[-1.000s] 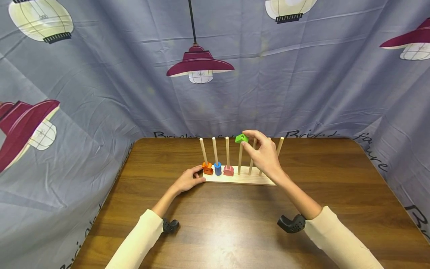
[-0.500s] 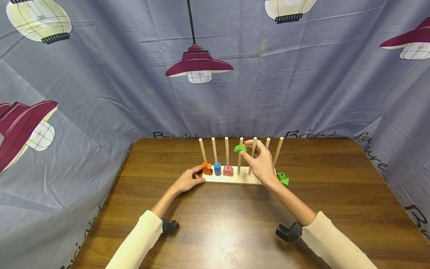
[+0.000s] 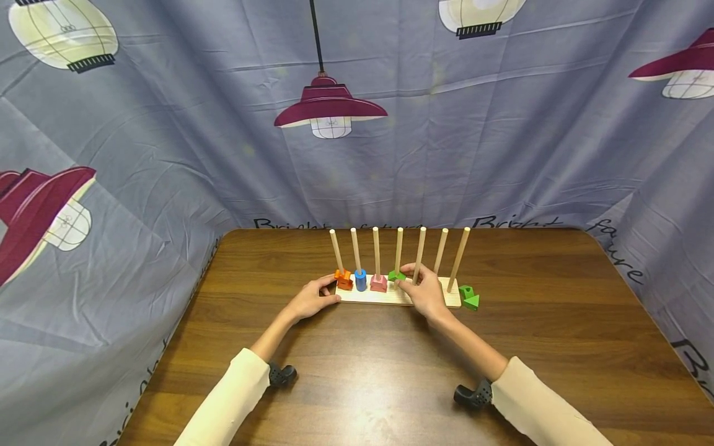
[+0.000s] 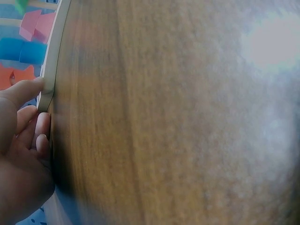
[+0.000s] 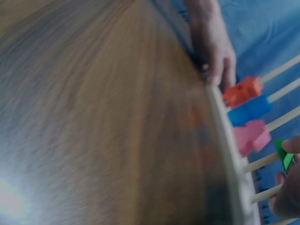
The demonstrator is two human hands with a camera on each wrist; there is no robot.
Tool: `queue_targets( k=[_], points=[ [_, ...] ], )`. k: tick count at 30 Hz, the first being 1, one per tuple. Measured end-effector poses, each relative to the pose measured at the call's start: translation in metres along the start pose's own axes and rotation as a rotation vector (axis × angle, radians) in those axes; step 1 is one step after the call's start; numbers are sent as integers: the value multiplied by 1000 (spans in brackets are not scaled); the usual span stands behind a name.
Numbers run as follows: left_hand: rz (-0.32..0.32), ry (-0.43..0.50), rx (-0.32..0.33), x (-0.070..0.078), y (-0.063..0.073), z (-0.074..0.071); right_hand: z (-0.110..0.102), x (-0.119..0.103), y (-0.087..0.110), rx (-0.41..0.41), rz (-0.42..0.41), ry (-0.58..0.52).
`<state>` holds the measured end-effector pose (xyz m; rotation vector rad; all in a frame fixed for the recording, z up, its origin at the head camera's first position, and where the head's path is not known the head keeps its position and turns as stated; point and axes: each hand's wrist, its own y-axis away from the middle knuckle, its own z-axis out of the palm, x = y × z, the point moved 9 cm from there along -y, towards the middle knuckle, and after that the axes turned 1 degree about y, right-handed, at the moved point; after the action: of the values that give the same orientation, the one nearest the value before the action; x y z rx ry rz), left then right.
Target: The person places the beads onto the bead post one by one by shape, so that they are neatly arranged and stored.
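A pale wooden peg board with a row of upright pegs lies on the table. My left hand grips its left end, thumb at the front edge, as the left wrist view also shows. My right hand pinches a green triangular block, threaded on the fourth peg from the left and low over the board. On the first three pegs sit an orange block, a blue cylinder-like block and a pink house-shaped block. In the right wrist view the green block shows between thumb and fingers.
More green blocks lie on the table just past the board's right end. The brown wooden table stretches around the board. Behind it hangs a grey-blue curtain printed with lamps.
My right hand has brought the green block from above the fourth peg's tip down along the peg to near the board. The left hand stays at the board's left end.
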<state>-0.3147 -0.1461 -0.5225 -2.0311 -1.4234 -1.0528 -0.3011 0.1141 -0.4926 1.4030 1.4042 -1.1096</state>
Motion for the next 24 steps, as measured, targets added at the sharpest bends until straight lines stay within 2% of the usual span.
queue_targets(
  k=[6,13,17,20,24],
  points=[
    [1,6,1,0,-1,1,6,22,0,-37,40,59],
    [3,-2,11,0,-1,0,4,20,-2,-22,15,100],
    [-1,-4,3,-1,-1,1,3,19,-2,-39,13,88],
    [-5,-4,-3,-2,-2,1,1,18,0,-80,7,84],
    [-3,-6,2,-2,-2,0,-3,13,6,-181,-16,128]
  ],
)
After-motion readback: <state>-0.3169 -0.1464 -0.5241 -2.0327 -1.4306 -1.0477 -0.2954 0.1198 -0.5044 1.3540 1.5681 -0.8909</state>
